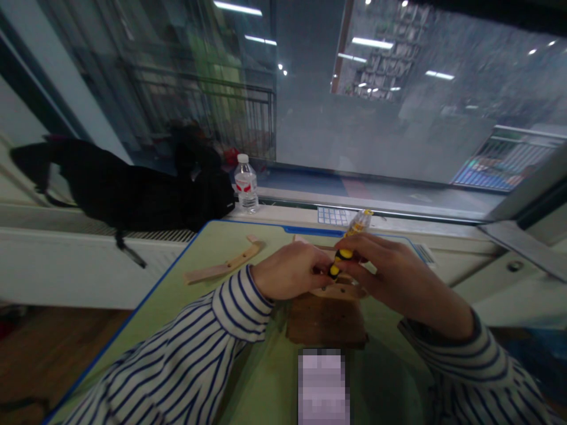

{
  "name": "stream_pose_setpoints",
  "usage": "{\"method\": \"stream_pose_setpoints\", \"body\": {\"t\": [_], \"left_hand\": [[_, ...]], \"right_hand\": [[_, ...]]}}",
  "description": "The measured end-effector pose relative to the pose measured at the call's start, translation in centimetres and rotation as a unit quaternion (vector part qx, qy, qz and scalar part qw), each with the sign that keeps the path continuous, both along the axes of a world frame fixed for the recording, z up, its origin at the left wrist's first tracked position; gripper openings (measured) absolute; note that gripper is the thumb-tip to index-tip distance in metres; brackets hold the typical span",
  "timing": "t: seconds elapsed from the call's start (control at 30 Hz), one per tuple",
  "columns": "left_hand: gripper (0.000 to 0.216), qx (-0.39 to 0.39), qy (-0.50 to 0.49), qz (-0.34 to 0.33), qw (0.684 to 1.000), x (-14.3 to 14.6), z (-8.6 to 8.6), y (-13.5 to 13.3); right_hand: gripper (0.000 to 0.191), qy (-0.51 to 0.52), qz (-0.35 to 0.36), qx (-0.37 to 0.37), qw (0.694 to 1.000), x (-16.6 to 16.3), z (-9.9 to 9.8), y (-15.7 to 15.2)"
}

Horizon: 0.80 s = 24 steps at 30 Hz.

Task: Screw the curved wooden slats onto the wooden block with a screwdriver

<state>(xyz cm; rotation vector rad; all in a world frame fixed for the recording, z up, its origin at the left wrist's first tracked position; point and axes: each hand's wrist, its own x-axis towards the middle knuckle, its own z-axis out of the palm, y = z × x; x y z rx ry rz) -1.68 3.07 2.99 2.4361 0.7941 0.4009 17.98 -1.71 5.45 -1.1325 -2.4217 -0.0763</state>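
Note:
My right hand (390, 268) grips a short screwdriver (344, 254) with a yellow and black handle, tilted down to the left. Close against its lower end are the curled fingers of my left hand (295, 268); what they pinch, if anything, is hidden. Both hands are over a pale wooden piece with small holes (339, 291), which lies by a darker brown wooden board (328, 321). My fingers cover part of the wood and the screwdriver's tip. To the left lies a separate angled wooden part (225, 264) with holes.
The green table (177, 319) has a blue edge. Behind my right hand is a clear bag with yellow print (358, 223). A water bottle (247, 186) and a black backpack (146, 192) are on the window sill. A pixelated pale rectangle (323, 386) is at the near side.

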Motion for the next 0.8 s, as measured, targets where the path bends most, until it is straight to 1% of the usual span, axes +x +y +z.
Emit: {"method": "stream_pose_setpoints", "body": {"t": [0.13,0.2,0.4,0.57,0.63,0.8], "left_hand": [[0.018,0.011,-0.001,0.009,1.0,0.06,0.18,-0.15],[0.015,0.021,0.0,0.011,1.0,0.11,0.23,-0.19],[0.017,0.042,-0.009,0.03,0.999,0.15,-0.05,-0.01],[0.014,0.042,0.008,0.04,0.998,0.19,0.0,-0.04],[0.012,0.047,0.009,0.038,0.998,0.19,0.05,-0.05],[0.01,0.045,0.001,0.021,0.999,0.1,0.06,0.02]], "right_hand": [[0.02,0.003,-0.001,0.005,1.0,0.02,-0.16,0.07],[0.02,0.002,-0.002,0.002,1.0,0.05,-0.23,0.09],[0.019,0.008,0.003,0.007,1.0,-0.05,-0.2,0.05],[0.027,0.016,0.02,0.002,1.0,-0.23,-0.18,-0.08],[0.028,0.017,0.024,0.001,1.0,-0.24,-0.23,-0.09],[0.024,0.01,0.023,-0.001,1.0,-0.15,-0.21,-0.16]]}}
